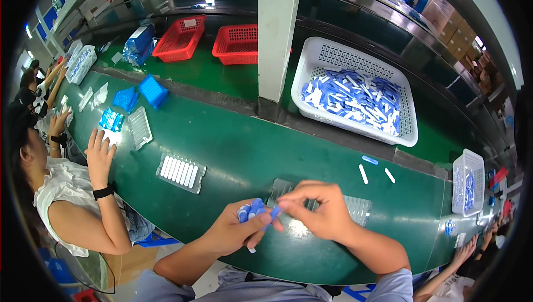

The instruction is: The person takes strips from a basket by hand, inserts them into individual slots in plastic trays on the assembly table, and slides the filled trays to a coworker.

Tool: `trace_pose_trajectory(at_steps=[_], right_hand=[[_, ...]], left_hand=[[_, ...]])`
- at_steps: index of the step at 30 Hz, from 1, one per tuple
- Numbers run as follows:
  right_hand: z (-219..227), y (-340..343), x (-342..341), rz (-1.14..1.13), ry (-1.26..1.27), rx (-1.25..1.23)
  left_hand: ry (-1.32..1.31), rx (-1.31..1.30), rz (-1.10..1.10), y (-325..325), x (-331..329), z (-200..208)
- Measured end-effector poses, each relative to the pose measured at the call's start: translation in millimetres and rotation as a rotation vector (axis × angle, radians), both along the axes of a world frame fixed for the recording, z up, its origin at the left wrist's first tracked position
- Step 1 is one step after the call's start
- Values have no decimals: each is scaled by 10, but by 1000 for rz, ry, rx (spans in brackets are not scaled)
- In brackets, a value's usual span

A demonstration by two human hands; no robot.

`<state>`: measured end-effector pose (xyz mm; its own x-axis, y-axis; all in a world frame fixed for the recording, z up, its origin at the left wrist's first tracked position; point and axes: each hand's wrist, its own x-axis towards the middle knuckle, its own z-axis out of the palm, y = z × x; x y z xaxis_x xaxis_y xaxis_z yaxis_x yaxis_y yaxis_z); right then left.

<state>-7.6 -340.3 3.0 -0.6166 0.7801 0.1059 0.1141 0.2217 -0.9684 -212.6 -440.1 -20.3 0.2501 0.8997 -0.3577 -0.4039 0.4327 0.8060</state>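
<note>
My left hand (233, 234) is closed around a bunch of small flat blue-and-white strips (251, 211) with rounded ends. Thumb and forefinger of my right hand (322, 209) pinch one blue strip (275, 212) at the edge of that bunch. Just beyond my hands lies a clear plastic tray (279, 189), partly hidden by the right hand. Another clear ribbed tray (360, 207) shows past my right wrist. To the left, a clear tray (199, 184) holds a row of several white strips (180, 170).
Behind the green worktable (222, 135), a white basket (355, 130) is heaped with strips, beside a white post (276, 35). Red baskets (179, 38) stand farther back. Three loose strips (363, 174) lie at right. A co-worker's hand (100, 155) rests near blue packs (152, 92) on the left.
</note>
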Motion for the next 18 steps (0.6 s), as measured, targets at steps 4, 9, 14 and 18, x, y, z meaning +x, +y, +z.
trace_pose_trajectory(at_steps=[4,9,14,18], right_hand=[[-65,152,18,-179,26,196],[-61,-4,-26,-93,-108,337],[-339,7,59,-63,-463,1089],[-326,-55,92,165,-457,728]], left_hand=[[1,-20,177,-35,-103,-140],[-7,-31,212,12,-134,-266],[36,3,240,8,-153,-312],[51,-14,193,-2,-155,-310]])
